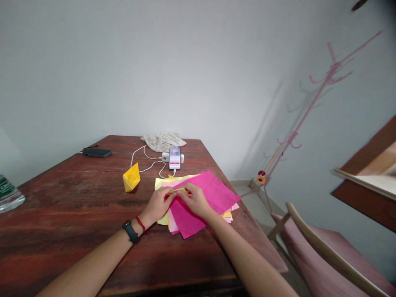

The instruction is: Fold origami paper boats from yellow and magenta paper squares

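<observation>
Both hands meet over a spread of coloured paper. My left hand (160, 202), with a dark watch and a red cord at the wrist, pinches the left end of a small folded yellow paper (178, 190). The other end is between the fingers of my right hand (194, 199); fingers partly hide the fold. Under them lie bright pink sheets (216, 194), creased, on top of pale yellow, light pink and orange-yellow sheets. A folded yellow paper boat (131, 178) stands on the table to the left of the stack.
On the wooden table (77, 214), a phone (175, 158) leans on a white power bank with cables. A grey cloth (162, 141) and a black device (97, 153) lie farther back. A bottle (10, 196) is at far left, a chair (312, 239) and pink coat stand (318, 97) at right.
</observation>
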A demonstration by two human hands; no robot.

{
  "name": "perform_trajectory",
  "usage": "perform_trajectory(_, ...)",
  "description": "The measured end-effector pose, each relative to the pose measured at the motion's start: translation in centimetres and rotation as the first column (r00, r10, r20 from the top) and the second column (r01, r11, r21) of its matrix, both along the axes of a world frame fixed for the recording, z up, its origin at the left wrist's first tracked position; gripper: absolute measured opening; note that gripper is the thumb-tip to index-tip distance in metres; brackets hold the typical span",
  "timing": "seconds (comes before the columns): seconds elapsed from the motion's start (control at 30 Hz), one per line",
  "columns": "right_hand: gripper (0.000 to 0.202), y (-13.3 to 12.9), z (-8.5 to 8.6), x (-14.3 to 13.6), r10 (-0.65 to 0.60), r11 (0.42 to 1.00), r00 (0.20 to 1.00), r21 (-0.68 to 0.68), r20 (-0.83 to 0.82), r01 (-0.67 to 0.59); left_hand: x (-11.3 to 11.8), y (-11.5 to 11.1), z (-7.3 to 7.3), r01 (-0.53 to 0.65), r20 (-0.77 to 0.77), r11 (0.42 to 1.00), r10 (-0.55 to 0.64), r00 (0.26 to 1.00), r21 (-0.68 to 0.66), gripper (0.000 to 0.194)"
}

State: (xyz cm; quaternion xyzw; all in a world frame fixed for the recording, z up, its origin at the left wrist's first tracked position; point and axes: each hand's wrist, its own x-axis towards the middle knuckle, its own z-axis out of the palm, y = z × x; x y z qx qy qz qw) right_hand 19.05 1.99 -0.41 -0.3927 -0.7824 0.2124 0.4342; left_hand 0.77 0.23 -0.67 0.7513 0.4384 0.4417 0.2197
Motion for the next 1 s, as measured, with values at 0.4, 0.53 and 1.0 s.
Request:
perform_trajectory(0.4, 0.022, 1.5, 0.4, 1.1, -0.106, 0.991, 0.969, -0.099, -0.223, 0.086, -0.6, -0.3, 0.9, -0.148, 0.264, 0.989, 0.142, 0.954, 0.002, 0.031)
perform_trajectory(0.53, 0.029, 1.5, 0.7, 0.9, -0.087, 0.988, 0.913, -0.151, -0.398, 0.028, -0.3, -0.2, 0.9, -0.03, 0.402, 0.997, 0.055, 0.914, -0.066, 0.047)
perform_trajectory(1.0, 0.038, 2.4, 0.3, 1.3, -0.191, 0.963, 0.788, -0.267, -0.585, 0.036, -0.3, 0.2, 0.8, 0.087, 0.547, 0.971, 0.051, 0.835, -0.222, 0.04)
